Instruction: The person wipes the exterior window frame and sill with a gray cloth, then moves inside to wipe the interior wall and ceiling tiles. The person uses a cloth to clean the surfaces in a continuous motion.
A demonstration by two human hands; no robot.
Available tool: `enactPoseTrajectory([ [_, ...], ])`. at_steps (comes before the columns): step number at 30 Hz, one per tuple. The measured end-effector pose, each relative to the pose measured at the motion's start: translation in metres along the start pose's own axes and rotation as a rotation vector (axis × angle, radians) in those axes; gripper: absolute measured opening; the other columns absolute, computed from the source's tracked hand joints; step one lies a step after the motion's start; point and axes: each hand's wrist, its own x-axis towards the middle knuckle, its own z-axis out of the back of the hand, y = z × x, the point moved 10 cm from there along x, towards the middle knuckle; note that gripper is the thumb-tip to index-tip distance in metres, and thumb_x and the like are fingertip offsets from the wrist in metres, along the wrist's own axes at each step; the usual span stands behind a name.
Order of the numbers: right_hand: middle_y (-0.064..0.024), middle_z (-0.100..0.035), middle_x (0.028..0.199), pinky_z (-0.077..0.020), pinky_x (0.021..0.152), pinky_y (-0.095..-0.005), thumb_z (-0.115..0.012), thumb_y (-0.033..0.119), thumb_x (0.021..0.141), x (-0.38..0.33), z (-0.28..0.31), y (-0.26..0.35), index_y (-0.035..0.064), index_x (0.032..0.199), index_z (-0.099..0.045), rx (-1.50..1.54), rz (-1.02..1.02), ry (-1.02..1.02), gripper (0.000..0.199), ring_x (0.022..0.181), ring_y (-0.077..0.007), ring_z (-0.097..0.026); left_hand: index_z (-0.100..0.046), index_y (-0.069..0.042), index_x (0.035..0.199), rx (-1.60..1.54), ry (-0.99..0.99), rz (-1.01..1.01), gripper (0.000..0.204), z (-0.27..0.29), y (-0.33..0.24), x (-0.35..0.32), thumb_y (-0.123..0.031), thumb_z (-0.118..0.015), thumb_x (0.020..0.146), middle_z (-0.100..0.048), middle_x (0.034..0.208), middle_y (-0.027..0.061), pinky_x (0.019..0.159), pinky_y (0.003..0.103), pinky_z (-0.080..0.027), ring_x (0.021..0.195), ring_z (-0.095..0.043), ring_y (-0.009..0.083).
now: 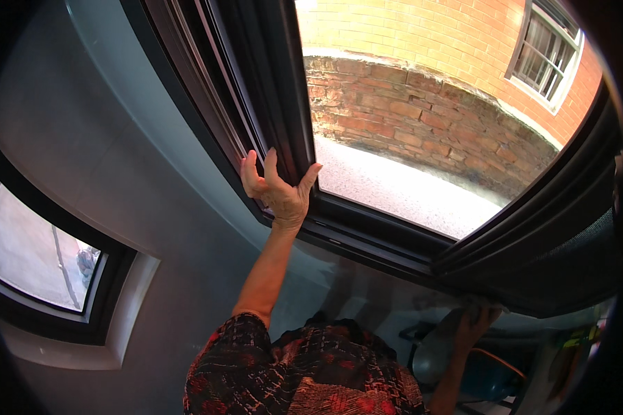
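My left hand is raised against the black frame of a window. Its fingers are spread, with the fingertips over the grooved side track and the thumb on the stile by the opening. My right hand is low on the right, in shadow. Its fingers look stretched apart at the ledge, just under a black mesh screen panel that stands at an angle to the window. I see nothing held in it, though the dim light blurs its fingertips.
Through the window show a brick wall, pale ground and a white-framed window. A second black-framed window is at the left in the grey wall. A rounded grey object and a blue item lie beside my right forearm.
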Motion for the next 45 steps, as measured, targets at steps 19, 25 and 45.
enactPoseTrajectory([
  [19, -0.0187, -0.037, 0.133, -0.0457, 0.093, -0.0389, -0.063, 0.014, 0.085, 0.115, 0.085, 0.348, 0.0060, 0.125, -0.048, 0.587, 0.657, -0.570, 0.044, 0.113, -0.0313, -0.048, -0.051, 0.001, 0.122, 0.042, 0.070, -0.061, 0.032, -0.001, 0.008, -0.001, -0.015, -0.050, 0.094, -0.041, 0.127, 0.0207, 0.096, 0.044, -0.040, 0.114, -0.044, 0.0391],
  [25, -0.0149, -0.048, 0.126, -0.0438, 0.093, -0.0426, -0.066, 0.027, 0.084, 0.179, 0.096, 0.472, 0.0104, 0.121, -0.055, -0.055, 0.728, -1.125, 0.042, 0.113, -0.0267, -0.047, -0.043, 0.004, 0.129, -0.111, 0.071, -0.057, 0.038, -0.020, 0.002, -0.011, -0.010, -0.045, 0.094, -0.033, 0.134, 0.0258, 0.099, 0.050, -0.036, 0.120, -0.038, 0.0447],
  [45, 0.0016, -0.051, 0.122, -0.0322, 0.095, -0.0407, -0.070, 0.013, 0.074, 0.133, -0.034, 0.545, 0.0268, 0.105, -0.065, -0.053, 1.337, -0.753, 0.034, 0.124, -0.0244, -0.036, -0.024, 0.008, 0.137, -0.363, 0.218, 0.012, 0.051, -0.030, 0.023, -0.026, -0.009, -0.045, 0.094, -0.019, 0.144, 0.0274, 0.109, 0.051, -0.018, 0.133, -0.020, 0.0442],
])
